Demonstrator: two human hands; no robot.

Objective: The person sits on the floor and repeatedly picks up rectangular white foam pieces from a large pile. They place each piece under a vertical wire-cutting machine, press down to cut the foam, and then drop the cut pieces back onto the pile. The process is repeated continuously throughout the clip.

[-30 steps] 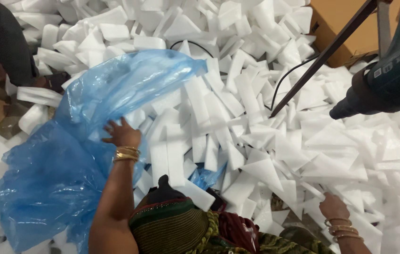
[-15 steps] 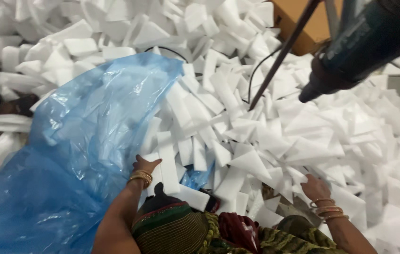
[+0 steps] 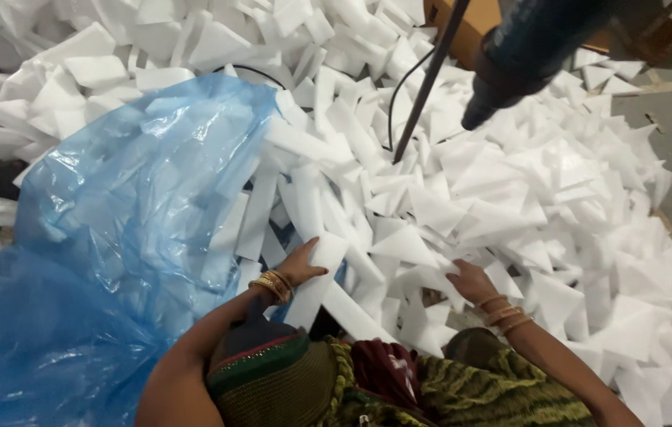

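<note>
A heap of white foam offcuts [image 3: 510, 182] covered the floor from near to far. A blue plastic bag [image 3: 107, 253] lay at the left, its mouth against the heap. At near centre the left hand [image 3: 298, 265] grasped a long foam strip [image 3: 319, 277] beside the bag. The right hand [image 3: 470, 278] rested, fingers curled, on triangular pieces [image 3: 407, 245].

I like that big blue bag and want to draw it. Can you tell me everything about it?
The blue plastic bag is large, thin and see-through, crinkled and shiny. It lies open on the left side of the heap of white foam pieces, and pale foam strips show through its skin. Its mouth edge runs beside the left hand, which rests on a foam strip there.
</note>
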